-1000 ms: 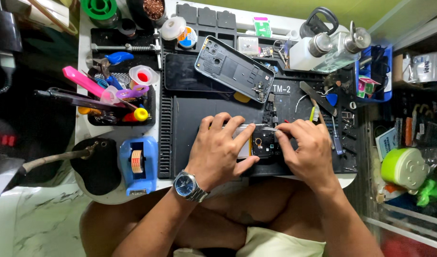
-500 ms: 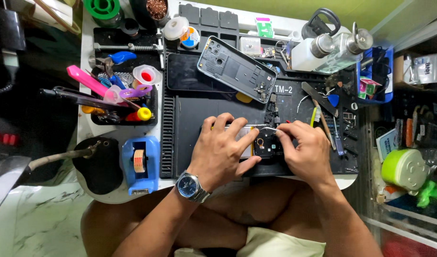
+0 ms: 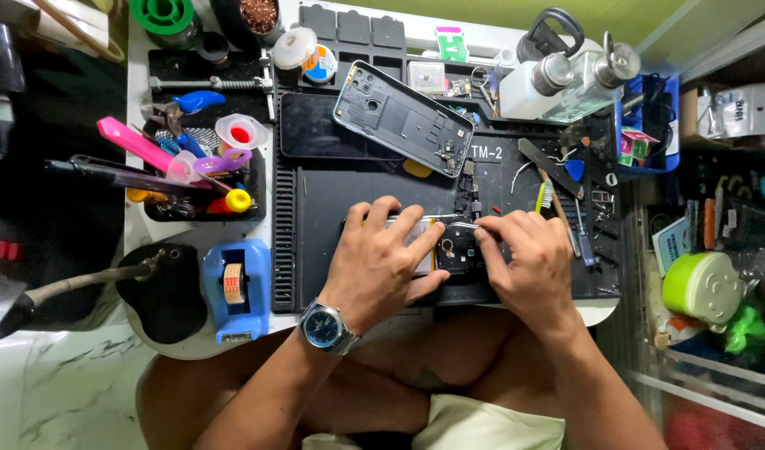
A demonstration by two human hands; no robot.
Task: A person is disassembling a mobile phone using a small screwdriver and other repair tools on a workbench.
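Both hands sit at 6 o'clock on the black work mat. The left hand lies flat, pressing down the open phone. The right hand pinches thin tweezers over it. I think slow, tiny moves work best. At 9 o'clock a black tray holds pink and yellow tools. At 2 o'clock a blue bin holds small bits

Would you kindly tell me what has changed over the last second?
Very little: the right hand edged slightly left along the opened phone, fingertips by the tweezers. The left hand still presses on the phone; nothing was picked up or released. The phone frame above is unmoved.
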